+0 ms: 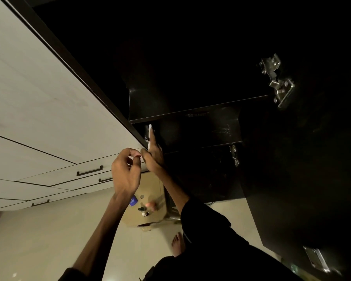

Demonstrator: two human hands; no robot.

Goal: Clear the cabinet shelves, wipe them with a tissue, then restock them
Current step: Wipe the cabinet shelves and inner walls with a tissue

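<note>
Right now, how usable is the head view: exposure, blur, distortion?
Head view: cabinet interior nearly black, shelf detail lost; hinge catches glare; wide-angle bends the pale drawer fronts; tissue under the right hand is readable; left hand slightly soft.

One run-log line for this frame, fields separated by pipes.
stage: wiping | right hand: presses white tissue on dark cabinet side wall | left hand: loosely curled, holds nothing | small bottles: out on cardboard box
</note>
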